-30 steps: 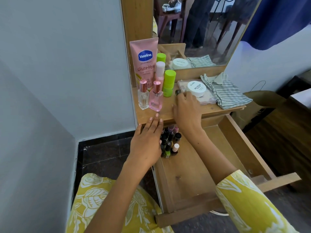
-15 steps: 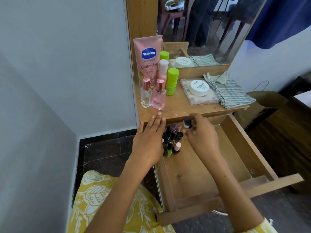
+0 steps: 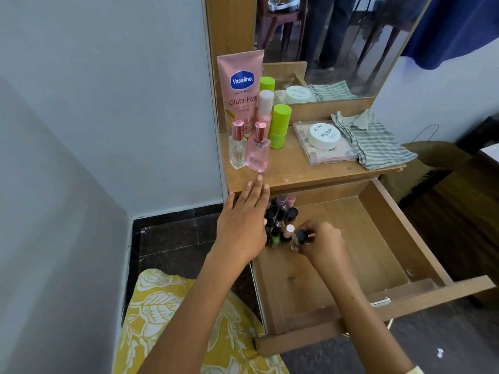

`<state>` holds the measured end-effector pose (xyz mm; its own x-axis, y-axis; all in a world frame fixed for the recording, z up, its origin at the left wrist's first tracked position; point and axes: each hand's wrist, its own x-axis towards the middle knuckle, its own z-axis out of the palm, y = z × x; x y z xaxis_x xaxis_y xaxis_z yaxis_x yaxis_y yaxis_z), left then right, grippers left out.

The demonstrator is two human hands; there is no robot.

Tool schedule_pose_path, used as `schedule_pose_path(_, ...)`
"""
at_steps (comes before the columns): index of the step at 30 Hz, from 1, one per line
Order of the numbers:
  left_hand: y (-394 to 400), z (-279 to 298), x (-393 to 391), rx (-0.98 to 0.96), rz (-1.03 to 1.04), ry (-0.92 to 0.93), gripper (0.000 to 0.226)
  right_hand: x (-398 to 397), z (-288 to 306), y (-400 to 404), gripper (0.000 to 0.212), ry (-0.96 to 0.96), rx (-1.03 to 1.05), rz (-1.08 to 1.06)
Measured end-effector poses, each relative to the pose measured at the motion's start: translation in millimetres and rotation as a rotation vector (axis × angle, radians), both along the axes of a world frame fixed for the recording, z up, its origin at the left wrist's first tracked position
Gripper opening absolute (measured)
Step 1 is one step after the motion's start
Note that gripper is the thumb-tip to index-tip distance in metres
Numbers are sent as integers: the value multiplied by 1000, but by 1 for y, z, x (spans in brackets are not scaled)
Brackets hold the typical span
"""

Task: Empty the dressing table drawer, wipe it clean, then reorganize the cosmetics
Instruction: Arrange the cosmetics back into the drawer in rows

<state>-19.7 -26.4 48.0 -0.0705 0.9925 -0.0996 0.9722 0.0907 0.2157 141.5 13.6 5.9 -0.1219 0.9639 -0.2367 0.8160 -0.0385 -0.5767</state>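
The wooden drawer (image 3: 383,238) of the dressing table is pulled out. Several nail polish bottles (image 3: 282,214) stand packed in its back left corner. My right hand (image 3: 322,242) pinches a small black-capped nail polish bottle (image 3: 300,237) at the front right edge of that cluster. My left hand (image 3: 244,222) lies flat with straight fingers over the drawer's left wall, beside the bottles. On the tabletop (image 3: 291,171) stand a pink Vaseline tube (image 3: 240,90), two perfume bottles (image 3: 258,148), green-capped containers (image 3: 280,125), a clear palette box (image 3: 328,152) with a white round jar (image 3: 324,135) on it, and a striped cloth (image 3: 378,145).
A mirror (image 3: 337,41) rises behind the tabletop. A grey wall lies to the left and dark floor tiles (image 3: 172,238) below it. A brown bag (image 3: 429,160) stands right of the table. Most of the drawer floor is bare wood.
My right hand left the tabletop, carried a black-capped bottle down into the drawer, and now holds it at the cluster's front edge. The left hand stayed in place.
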Motion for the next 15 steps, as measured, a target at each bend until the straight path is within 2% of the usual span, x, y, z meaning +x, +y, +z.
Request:
schedule_pose_path(9, -1, -2, 0, 12, 1, 13, 69, -5, -8, 3, 18, 39, 47, 12)
schedule_pose_path(15, -2, -3, 0, 24, 1, 17, 70, -6, -3, 6, 18, -166, 124, -11)
